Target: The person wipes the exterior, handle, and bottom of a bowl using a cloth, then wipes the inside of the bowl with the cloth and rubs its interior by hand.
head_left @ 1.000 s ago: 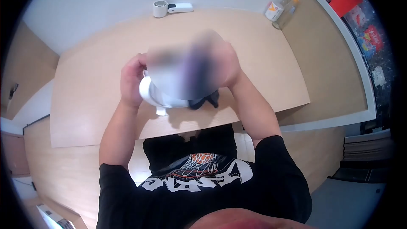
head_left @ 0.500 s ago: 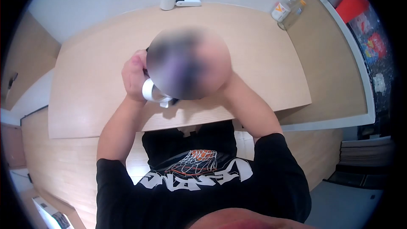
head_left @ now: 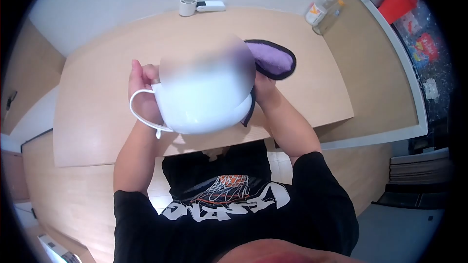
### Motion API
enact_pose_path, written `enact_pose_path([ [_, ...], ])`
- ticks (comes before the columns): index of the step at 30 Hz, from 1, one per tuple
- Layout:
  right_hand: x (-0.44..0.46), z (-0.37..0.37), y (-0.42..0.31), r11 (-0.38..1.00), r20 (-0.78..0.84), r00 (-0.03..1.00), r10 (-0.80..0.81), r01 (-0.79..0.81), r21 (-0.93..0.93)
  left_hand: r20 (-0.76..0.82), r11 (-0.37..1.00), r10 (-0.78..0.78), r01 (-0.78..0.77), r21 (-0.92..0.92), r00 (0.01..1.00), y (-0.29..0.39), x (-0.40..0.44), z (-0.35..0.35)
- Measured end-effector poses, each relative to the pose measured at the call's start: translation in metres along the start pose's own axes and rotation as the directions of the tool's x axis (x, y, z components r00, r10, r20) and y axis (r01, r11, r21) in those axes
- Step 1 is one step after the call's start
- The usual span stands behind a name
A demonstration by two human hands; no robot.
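A large white cup with a looped handle is tilted above the front part of the table, its upper part hidden by a round blur. At its left side, my left hand is closed around the wall behind the handle, thumb pointing up. My right hand is at the cup's right side, closed on a fuzzy purple cloth with black edging. Part of the cloth sticks out to the upper right, and a dark edge shows under the cup. The right fingertips are hidden behind the cup and blur.
On the wooden table, a white round object and a small white device stand by the back wall. A clear bottle and a labelled container are at the back right. A raised panel borders the right side.
The cup has turned and come into fuller view, its handle now at the left. The purple cloth has swung out to the right with my right hand. My left hand has shifted slightly left.
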State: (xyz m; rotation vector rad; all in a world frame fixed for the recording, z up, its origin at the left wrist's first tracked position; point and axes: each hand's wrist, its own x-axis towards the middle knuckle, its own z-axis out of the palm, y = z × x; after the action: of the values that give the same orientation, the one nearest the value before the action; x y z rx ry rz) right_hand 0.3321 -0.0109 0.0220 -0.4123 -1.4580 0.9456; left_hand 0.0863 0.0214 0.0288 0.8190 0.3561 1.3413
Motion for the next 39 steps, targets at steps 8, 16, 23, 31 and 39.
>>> enact_pose_path([
  [8, 0.013, 0.011, -0.028, 0.879, 0.094, 0.994, -0.062, 0.099, -0.466, 0.029, 0.989, 0.099, -0.102, 0.111, 0.995, 0.002, -0.006, 0.000],
  [16, 0.008, 0.018, -0.029, 0.744, 0.087, 0.993, 0.086, -0.006, -0.669, 0.283, 0.874, 0.356, -0.424, 0.238, 0.891, -0.007, 0.001, -0.008],
  [23, 0.014, 0.060, -0.033, 0.485, 0.358, 0.919, -0.163, 0.391, -0.782, 0.464, 0.547, 0.400, -0.612, 0.571, 0.790, -0.016, -0.006, -0.005],
  [31, 0.010, 0.044, -0.031, 0.498, 0.400, 0.885, -0.237, 0.465, -0.732, 0.482, 0.592, 0.415, -0.631, 0.501, 0.772, 0.000, -0.009, 0.006],
  [39, -0.005, 0.011, 0.022, 0.925, 0.172, 0.977, 0.127, -0.179, 0.336, 0.456, 0.961, 0.266, -0.271, -0.058, 0.849, -0.005, -0.006, 0.016],
])
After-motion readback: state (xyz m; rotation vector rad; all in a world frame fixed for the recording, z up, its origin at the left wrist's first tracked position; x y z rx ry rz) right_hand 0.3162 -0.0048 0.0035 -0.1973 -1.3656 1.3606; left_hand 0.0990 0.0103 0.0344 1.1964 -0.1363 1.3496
